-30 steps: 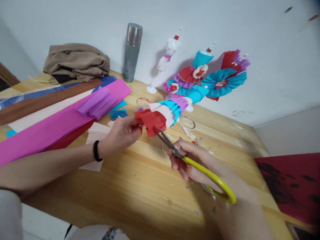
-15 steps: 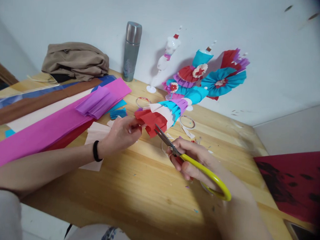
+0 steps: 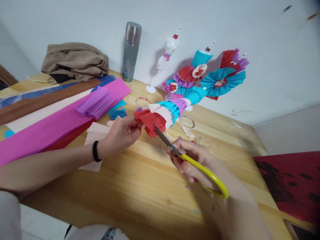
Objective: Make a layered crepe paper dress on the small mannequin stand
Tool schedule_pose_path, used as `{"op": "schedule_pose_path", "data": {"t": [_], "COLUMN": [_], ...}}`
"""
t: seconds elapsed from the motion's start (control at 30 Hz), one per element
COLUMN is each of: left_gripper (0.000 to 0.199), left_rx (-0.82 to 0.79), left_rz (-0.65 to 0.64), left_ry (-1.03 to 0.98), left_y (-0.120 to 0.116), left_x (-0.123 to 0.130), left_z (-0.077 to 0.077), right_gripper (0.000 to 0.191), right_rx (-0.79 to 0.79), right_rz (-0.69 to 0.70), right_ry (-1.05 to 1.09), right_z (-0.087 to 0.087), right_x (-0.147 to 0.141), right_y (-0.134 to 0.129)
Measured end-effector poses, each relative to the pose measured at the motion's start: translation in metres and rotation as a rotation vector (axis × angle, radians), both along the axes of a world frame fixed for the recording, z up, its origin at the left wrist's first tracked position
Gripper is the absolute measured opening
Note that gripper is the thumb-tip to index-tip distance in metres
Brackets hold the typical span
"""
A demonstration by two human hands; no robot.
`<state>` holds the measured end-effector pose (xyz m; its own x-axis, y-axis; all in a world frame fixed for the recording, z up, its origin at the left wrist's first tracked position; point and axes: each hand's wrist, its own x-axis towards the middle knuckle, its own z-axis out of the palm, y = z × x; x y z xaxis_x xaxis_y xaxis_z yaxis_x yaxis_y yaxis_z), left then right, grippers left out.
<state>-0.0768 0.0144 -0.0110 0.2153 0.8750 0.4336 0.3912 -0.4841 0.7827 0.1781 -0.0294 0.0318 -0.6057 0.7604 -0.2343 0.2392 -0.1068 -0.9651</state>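
Note:
A small paper dress (image 3: 173, 108) lies tilted over the table, blue at the top, with purple, blue, white and red ruffled tiers below. My left hand (image 3: 122, 134) pinches the left edge of its red crepe paper ruffle (image 3: 149, 121). In my right hand (image 3: 191, 159) is a pair of scissors with yellow handles (image 3: 207, 174). Their blades look closed or nearly so, with the tips at the lower part of the red ruffle. The fingers of my right hand wrap the scissors near the pivot and hide part of the handles.
Crepe paper strips (image 3: 62, 120) in several colours lie at the left, beside a brown cloth (image 3: 75, 61). Along the wall stand a thermos (image 3: 131, 52), a bare white mannequin (image 3: 169, 52) and dressed ones (image 3: 200, 67). Tape rolls (image 3: 187, 122) and scraps lie behind my hands.
The scissor blades, slightly parted before, have come together at the red ruffle, and their tips have moved slightly left. My left hand keeps its pinch in nearly the same place.

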Motion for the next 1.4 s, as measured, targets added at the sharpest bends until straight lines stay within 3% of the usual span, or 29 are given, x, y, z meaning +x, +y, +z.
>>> {"op": "schedule_pose_path", "data": {"t": [0.27,0.43,0.63,0.83,1.17,1.4], "left_gripper": [0.017,0.014,0.021,0.020,0.022,0.022], "left_rx": [0.010,0.131,0.300,0.431,0.458,0.507], "left_rz": [0.024,0.040,0.053,0.056,0.094,0.093], "left_ry": [0.032,0.086,0.126,0.181,0.253,0.269], "left_y": [0.000,0.000,0.001,0.002,0.003,0.004], "left_x": [0.000,-0.002,-0.001,0.001,0.000,0.001], "left_z": [-0.002,-0.003,-0.002,-0.003,-0.005,-0.008], "right_gripper": [0.051,0.060,0.046,0.051,0.043,0.055], "right_rx": [0.027,0.012,-0.006,-0.013,-0.025,-0.041], "right_rz": [0.053,0.115,0.132,0.140,0.140,0.138], "right_ry": [-0.031,0.015,-0.038,0.031,0.025,0.033], "right_z": [0.008,0.006,0.004,0.001,-0.002,0.002], "right_x": [-0.004,-0.003,-0.002,-0.005,-0.009,-0.012], "right_y": [0.002,0.002,0.001,0.001,0.000,-0.001]}}
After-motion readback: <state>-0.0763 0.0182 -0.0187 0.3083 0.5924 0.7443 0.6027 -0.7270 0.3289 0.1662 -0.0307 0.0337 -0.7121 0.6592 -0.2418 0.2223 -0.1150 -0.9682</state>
